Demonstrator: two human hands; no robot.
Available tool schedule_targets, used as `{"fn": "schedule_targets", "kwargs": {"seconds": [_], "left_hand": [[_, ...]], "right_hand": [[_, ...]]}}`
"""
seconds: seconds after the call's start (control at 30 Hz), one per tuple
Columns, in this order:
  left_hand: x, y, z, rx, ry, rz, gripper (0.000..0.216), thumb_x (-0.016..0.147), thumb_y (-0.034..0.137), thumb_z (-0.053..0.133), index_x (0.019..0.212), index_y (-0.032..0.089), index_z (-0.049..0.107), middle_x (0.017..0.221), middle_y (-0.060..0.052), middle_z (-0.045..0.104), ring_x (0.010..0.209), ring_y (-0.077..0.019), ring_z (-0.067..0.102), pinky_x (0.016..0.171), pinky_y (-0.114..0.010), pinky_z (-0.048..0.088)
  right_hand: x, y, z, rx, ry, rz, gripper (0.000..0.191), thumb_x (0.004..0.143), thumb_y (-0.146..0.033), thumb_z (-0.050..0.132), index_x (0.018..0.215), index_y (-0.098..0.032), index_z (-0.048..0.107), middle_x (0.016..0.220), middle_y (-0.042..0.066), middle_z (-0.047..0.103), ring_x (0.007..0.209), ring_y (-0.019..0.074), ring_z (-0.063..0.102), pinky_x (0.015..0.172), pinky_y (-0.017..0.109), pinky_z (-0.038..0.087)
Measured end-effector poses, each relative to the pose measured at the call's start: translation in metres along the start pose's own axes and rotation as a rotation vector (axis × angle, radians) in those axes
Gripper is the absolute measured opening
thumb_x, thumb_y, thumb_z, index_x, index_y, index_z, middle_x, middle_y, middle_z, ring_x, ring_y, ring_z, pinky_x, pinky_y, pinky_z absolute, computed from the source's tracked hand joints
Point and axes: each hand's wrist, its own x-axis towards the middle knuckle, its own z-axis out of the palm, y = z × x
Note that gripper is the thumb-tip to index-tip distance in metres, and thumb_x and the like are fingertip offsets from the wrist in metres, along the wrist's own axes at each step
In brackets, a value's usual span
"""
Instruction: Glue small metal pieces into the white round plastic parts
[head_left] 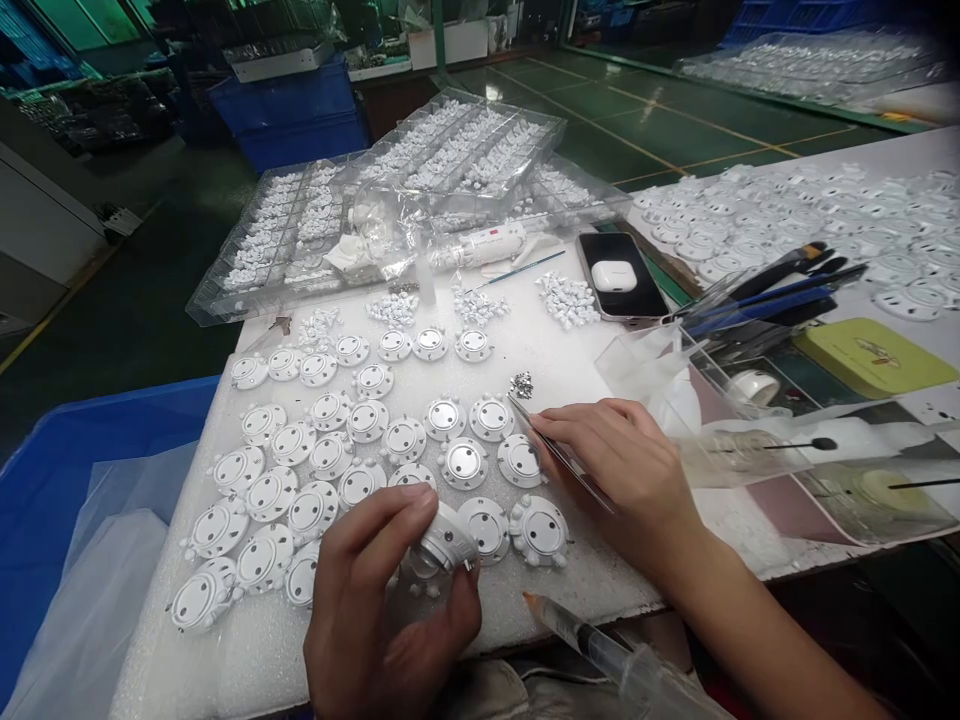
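Observation:
My left hand [379, 590] is closed round a white round plastic part [444, 545], held tilted just above the white foam board [570, 350]. My right hand [622, 465] pinches metal tweezers [559, 452] whose tips reach toward a small heap of tiny shiny bits [521, 384]. Several more white round parts with mirror-like centres [465, 462] lie in rows on the board between and left of my hands. A glue syringe [592, 640] lies at the near edge, below my right wrist.
Clear trays of small white pieces [457, 150] stand at the back. A phone with an earbud case [619, 275] lies right of the board, beside brushes and pens [780, 290] and a green tin [874, 355]. A blue bin [52, 480] sits at the left.

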Motion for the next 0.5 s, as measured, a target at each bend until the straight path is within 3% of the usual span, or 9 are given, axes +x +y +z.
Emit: {"fn": "schedule_targets", "kwargs": {"seconds": [0.5], "left_hand": [[0.0007, -0.001, 0.001, 0.005, -0.009, 0.004, 0.05, 0.08, 0.001, 0.071, 0.126, 0.019, 0.063, 0.118, -0.004, 0.065, 0.105, -0.017, 0.066, 0.095, -0.03, 0.054]], "right_hand": [[-0.0005, -0.0003, 0.0007, 0.002, -0.011, 0.0, 0.016, 0.093, -0.01, 0.066, 0.107, -0.017, 0.062, 0.094, 0.005, 0.077, 0.085, 0.0207, 0.075, 0.081, 0.038, 0.047]]}}
